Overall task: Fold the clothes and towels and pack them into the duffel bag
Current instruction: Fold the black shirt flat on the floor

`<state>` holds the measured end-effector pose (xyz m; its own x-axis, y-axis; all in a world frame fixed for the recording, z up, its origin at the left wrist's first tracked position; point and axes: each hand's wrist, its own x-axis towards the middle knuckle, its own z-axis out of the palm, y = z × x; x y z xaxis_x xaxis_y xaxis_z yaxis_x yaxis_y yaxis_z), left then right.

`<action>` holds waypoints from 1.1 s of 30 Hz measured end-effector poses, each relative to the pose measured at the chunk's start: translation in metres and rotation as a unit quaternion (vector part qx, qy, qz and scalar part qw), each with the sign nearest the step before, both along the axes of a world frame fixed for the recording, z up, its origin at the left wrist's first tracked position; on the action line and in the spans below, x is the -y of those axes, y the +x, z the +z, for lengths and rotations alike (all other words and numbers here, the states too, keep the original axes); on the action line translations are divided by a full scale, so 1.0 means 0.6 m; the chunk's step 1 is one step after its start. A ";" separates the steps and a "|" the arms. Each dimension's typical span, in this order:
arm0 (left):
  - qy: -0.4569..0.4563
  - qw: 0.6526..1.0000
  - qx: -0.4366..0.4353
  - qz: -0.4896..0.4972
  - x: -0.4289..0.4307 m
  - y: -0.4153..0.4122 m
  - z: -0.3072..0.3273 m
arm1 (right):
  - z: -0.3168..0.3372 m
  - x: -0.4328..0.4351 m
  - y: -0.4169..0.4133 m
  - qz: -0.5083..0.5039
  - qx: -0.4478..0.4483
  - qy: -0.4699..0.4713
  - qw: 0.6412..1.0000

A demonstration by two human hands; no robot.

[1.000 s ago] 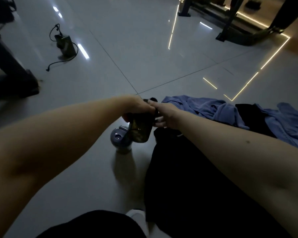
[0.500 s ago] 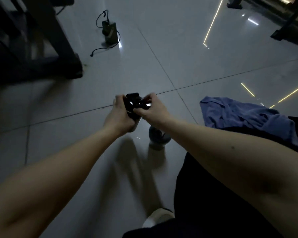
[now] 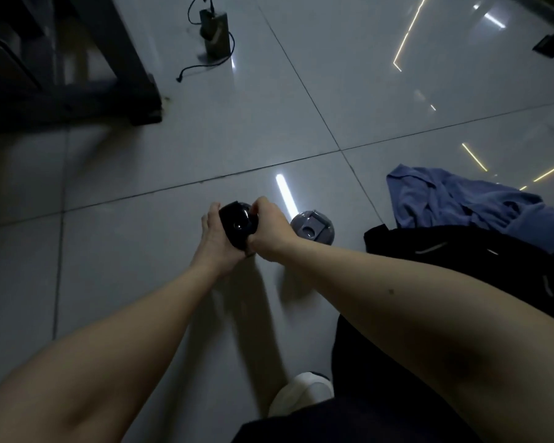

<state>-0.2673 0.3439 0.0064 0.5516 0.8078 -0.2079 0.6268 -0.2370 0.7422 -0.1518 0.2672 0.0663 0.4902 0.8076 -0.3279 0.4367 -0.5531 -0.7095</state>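
Your left hand (image 3: 215, 247) cups a glossy black object (image 3: 239, 226) from below, fingers curled around its near side. Your right hand (image 3: 269, 233) grips the same object from the right, fingers wrapped over its top edge. What the object is cannot be told in the dim light. A grey lidded container (image 3: 312, 230) stands on the tiled floor (image 3: 141, 251) just beside your right hand. The blue garment (image 3: 454, 199) lies crumpled on the floor to the right, well apart from both hands, overlapping a black fabric item (image 3: 454, 266) with reflective strips. A white shoe (image 3: 301, 391) shows near the bottom edge.
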 end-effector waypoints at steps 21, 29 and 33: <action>0.256 0.781 0.081 -0.564 0.252 0.217 0.191 | 0.100 0.403 0.182 -0.135 0.103 -0.005 0.985; 0.147 0.607 -0.147 -0.767 0.410 0.199 0.008 | -0.060 0.623 0.159 -0.161 0.008 -0.122 0.979; 0.186 0.485 -0.218 -0.826 0.451 0.167 -0.038 | -0.105 0.695 0.130 -0.106 -0.002 -0.159 0.982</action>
